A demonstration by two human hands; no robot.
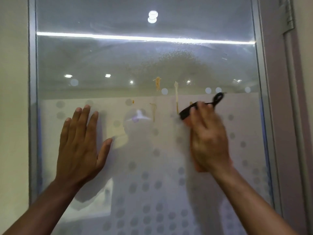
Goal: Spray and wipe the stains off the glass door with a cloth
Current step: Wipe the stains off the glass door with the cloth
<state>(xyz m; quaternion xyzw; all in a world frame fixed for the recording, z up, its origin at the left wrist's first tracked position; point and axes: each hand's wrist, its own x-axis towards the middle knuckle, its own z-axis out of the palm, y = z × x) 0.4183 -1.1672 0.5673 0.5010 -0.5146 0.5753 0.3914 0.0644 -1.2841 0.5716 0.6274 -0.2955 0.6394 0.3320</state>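
The glass door [145, 65] fills the view, with a frosted dotted lower half. Yellow-orange stains run down its middle: one drip [157, 83] higher up, a long streak [176, 97] to its right, another streak [153, 111] lower down and a small spot [133, 101]. My right hand [209, 138] is blurred and presses an orange cloth [188, 122] with a dark edge and a black loop [218, 98] against the glass, just right of the long streak. My left hand [81, 141] lies flat on the glass at the left, fingers spread, holding nothing. No spray bottle is in view.
A fine mist of droplets [177, 55] covers the upper middle of the pane. The grey metal frame [32, 99] borders the glass on the left, and another frame post [264, 99] on the right, with a hinge [288, 16] at the top right.
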